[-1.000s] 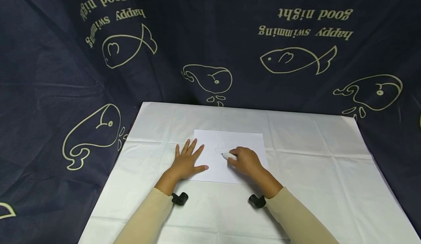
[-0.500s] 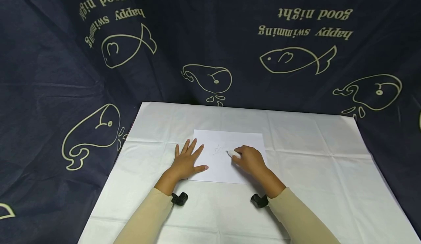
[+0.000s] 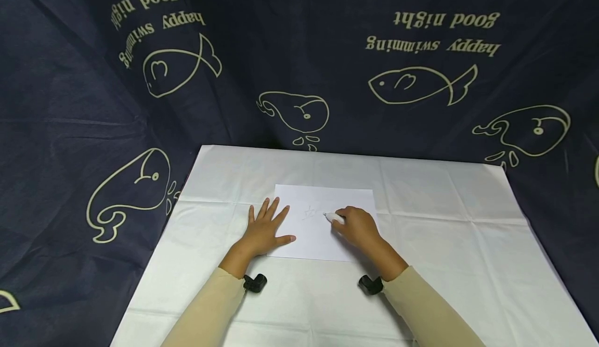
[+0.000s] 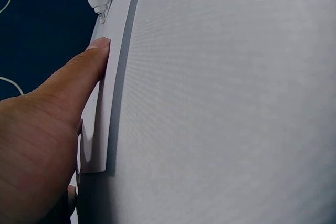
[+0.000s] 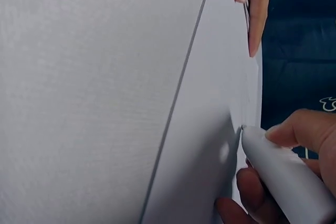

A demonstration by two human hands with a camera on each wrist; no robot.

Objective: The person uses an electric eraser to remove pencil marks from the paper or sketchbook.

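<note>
A sheet of white paper (image 3: 309, 243) lies on the table, with thin pen strokes (image 3: 309, 213) near its middle. My left hand (image 3: 263, 232) rests spread on the paper's left side, its thumb (image 4: 94, 59) along the sheet in the left wrist view. A thick white pen (image 3: 334, 217) with a narrow metal tip is pinched in my right hand (image 3: 359, 228), right of the strokes. In the right wrist view the pen (image 5: 286, 177) is held between thumb and fingers, its tip at the paper's surface; whether it touches cannot be told.
A white cloth (image 3: 444, 264) with fold creases covers the table. Behind and to the left hangs a dark blue curtain (image 3: 299, 40) with fish and whale drawings. A black wrist mount (image 3: 255, 283) sits at the left cuff, another black mount (image 3: 370, 285) at the right.
My right hand has moved the pen a little to the right, away from the strokes, uncovering them. The left hand and the paper have stayed in place.
</note>
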